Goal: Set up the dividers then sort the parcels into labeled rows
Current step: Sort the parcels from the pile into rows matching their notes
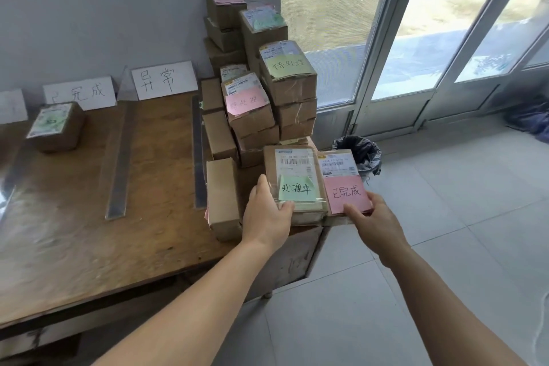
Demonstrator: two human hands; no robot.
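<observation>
The left card (12, 106) is cut by the frame's left edge and its writing is too washed out to read. The table (74, 246) runs off the left side, where glare whitens its corner. The print on the lone parcel (56, 126) is blurred. The small type on the shipping labels (294, 162) of the front parcels cannot be read. The left hand (267, 214) hides its fingers behind a parcel's side, and the right hand (375, 218) covers the pink note's (347, 194) lower corner. The stack (255, 74) hides its rear boxes. The dark bundle (531, 119) is cut by the right edge
</observation>
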